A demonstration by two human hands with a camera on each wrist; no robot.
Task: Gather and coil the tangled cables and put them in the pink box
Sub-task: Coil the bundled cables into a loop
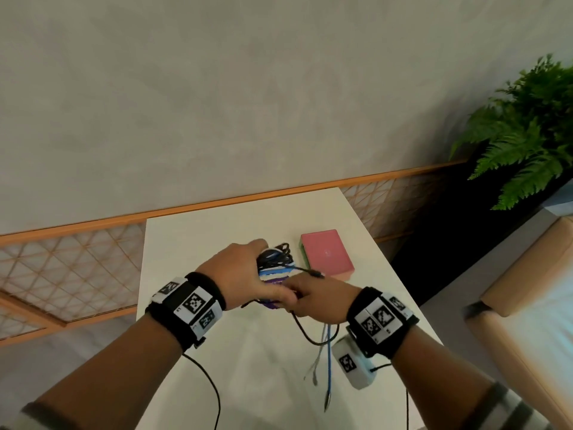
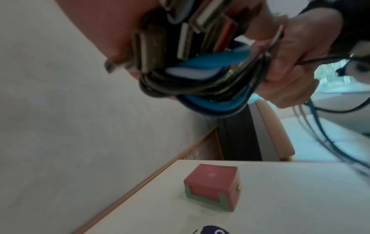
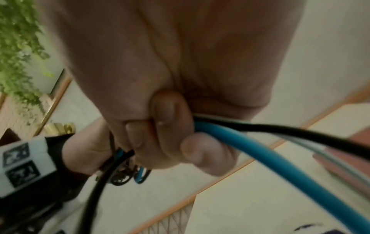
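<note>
grip, left: my left hand (image 1: 248, 274) is wrapped around a bundle of coiled cables (image 1: 276, 262), fingers curled over the top, thumb underneath. black, blue, white and purple loops show in the bundle. the bundle is held above the table, not resting on it.

grip, right: my right hand (image 1: 319, 297) is closed in a fist on the loose strands just beside the bundle, touching my left hand. from the right wrist view the fingers (image 3: 166, 120) are curled tight over a blue cable (image 3: 280, 171), a black cable (image 3: 300, 131) and a pale grey one pressed between them.

loose ends: a black loop, a blue tail (image 1: 328, 367) and a grey-white tail (image 1: 314, 364) hang from under my right hand down toward the near part of the table. a black plug end (image 1: 314, 273) sticks out past my right hand, pointing toward the box.

connectors: in the left wrist view several flat metal plug ends (image 2: 148, 52) stick out of the bundle near my palm; blurred, type not readable.

pink box (image 1: 327, 254): sits on the white table (image 1: 192, 243), beyond and to the right of the hands, near them and apart from the cables. lid closed, green trim along its base.

surroundings: wristbands with black and white markers on both wrists; fern (image 1: 527, 135) at far right; orange lattice rail (image 1: 77, 252) behind the table; grey wall.
</note>
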